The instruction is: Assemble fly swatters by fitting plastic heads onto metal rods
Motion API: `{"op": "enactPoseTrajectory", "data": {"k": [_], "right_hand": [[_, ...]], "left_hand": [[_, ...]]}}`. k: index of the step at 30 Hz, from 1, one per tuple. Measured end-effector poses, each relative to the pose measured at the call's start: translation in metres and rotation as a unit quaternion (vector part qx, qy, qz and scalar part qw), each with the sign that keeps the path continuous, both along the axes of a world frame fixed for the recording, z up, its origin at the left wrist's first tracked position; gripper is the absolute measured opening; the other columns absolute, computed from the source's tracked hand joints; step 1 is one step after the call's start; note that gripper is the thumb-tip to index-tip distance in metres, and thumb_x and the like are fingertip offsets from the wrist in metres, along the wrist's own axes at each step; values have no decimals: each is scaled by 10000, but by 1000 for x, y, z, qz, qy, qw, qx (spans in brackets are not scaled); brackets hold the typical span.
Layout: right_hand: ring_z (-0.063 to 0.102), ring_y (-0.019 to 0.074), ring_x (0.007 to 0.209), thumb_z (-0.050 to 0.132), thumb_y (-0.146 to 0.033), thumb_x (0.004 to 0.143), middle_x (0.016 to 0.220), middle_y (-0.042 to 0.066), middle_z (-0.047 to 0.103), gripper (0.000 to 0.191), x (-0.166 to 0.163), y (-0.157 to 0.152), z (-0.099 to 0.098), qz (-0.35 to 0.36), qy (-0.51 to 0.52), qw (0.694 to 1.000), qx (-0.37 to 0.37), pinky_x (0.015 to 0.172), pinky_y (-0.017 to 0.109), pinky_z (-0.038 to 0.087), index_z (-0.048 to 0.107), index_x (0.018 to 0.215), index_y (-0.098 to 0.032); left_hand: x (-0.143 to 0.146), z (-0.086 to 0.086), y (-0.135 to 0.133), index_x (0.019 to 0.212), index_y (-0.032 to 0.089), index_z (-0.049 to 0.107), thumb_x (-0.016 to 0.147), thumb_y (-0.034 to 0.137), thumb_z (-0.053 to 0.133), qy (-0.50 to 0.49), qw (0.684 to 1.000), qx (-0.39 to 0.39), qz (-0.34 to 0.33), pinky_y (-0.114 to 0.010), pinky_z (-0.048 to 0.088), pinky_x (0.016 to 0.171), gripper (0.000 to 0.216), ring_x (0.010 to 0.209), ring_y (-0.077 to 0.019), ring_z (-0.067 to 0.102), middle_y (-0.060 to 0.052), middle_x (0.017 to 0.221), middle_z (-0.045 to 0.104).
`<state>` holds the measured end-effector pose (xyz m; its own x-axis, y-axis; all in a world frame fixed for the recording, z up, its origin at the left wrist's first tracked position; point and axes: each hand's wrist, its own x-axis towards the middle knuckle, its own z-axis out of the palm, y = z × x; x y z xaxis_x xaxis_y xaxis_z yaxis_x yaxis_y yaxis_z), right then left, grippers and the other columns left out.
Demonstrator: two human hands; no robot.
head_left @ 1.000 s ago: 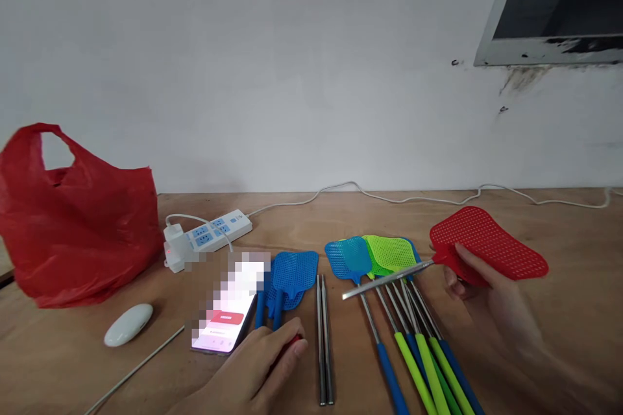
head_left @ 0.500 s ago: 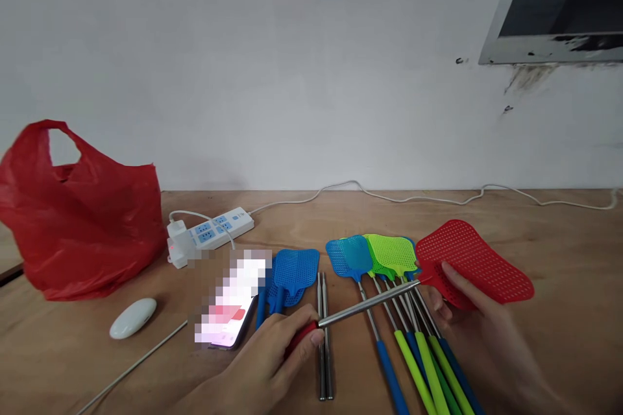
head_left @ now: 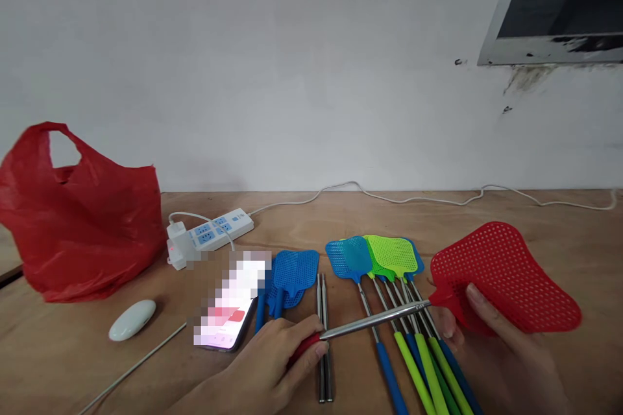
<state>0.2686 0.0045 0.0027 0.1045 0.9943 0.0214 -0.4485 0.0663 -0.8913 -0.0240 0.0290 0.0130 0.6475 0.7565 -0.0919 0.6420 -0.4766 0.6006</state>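
A red fly swatter [head_left: 511, 266] with a metal rod is stretched between my hands, above the table. My left hand [head_left: 272, 356] is closed round its red grip at the rod's lower end. Over on the right, my right hand [head_left: 516, 356] pinches the perforated red head, thumb on top and the other fingers partly hidden below. Under the rod lies a row of fly swatters with green and blue heads [head_left: 394, 254] and matching grips. Two bare metal rods [head_left: 321, 337] lie beside my left hand. Blue swatter heads and handles [head_left: 296, 272] lie stacked beyond it.
A lit phone [head_left: 233, 311], partly blurred out, lies left of the blue heads. Behind it are a white power strip [head_left: 224, 227] and its cord. A white oval object [head_left: 132, 320] and a red plastic bag [head_left: 87, 220] stand farther left. A wall closes the back.
My right hand has moved to the right with the red head, and more of the metal rod shows between my hands. My left hand has barely moved.
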Motion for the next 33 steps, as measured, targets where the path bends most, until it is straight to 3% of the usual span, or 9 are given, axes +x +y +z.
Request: {"op": "enactPoseTrajectory", "data": {"k": [8, 12, 16, 22, 27, 30, 33], "right_hand": [[530, 133, 501, 706, -539, 817, 581, 21, 620, 397, -28, 6, -2, 32, -86, 995, -25, 522, 258, 459, 677, 620, -196], [557, 153, 478, 662, -577, 837, 580, 18, 660, 367, -41, 3, -5, 59, -98, 993, -26, 494, 272, 469, 724, 870, -216], [574, 168, 507, 679, -616, 797, 615, 46, 681, 423, -39, 4, 1, 87, -101, 989, -63, 512, 292, 485, 731, 800, -196], [468, 125, 440, 757, -563, 730, 493, 24, 602, 400, -33, 8, 6, 8, -48, 996, -71, 459, 255, 404, 723, 681, -167], [445, 108, 447, 816, -494, 670, 496, 22, 590, 371, -14, 19, 19, -3, -22, 995, -94, 474, 245, 421, 675, 562, -168], [402, 90, 434, 892, -388, 548, 426, -37, 497, 323, 12, 30, 29, -114, 38, 990, -77, 429, 204, 377, 632, 526, -198], [407, 99, 445, 868, -426, 590, 441, -22, 534, 328, 21, 31, 28, -143, -17, 988, -54, 440, 210, 383, 637, 546, -198]], "left_hand": [[11, 4, -6, 860, 238, 478, 1052, 497, 281, -3, 1000, -11, -8, -266, 372, 655, 378, 740, -176, 556, 13, 766, 575], [18, 6, -7, 845, 234, 483, 1054, 512, 258, -3, 1000, -10, 4, -260, 391, 667, 414, 756, -175, 572, 11, 761, 579], [17, 7, -11, 848, 233, 507, 1058, 515, 209, 10, 1000, -11, -10, -257, 394, 625, 461, 695, -173, 582, 2, 739, 599], [13, 6, -21, 892, 243, 582, 1042, 577, 171, -32, 998, 33, 37, -254, 418, 627, 550, 660, -171, 579, -1, 724, 601], [0, 3, -20, 897, 265, 629, 1032, 588, 228, -32, 998, 38, 46, -260, 441, 663, 532, 679, -183, 588, -5, 732, 623], [-16, -2, -19, 916, 292, 657, 1013, 582, 331, -43, 995, 33, 83, -258, 446, 673, 447, 714, -194, 604, -4, 766, 651], [-26, -8, -21, 927, 314, 670, 997, 574, 393, -55, 993, 19, 104, -249, 450, 675, 387, 751, -198, 612, 1, 808, 664]]}}
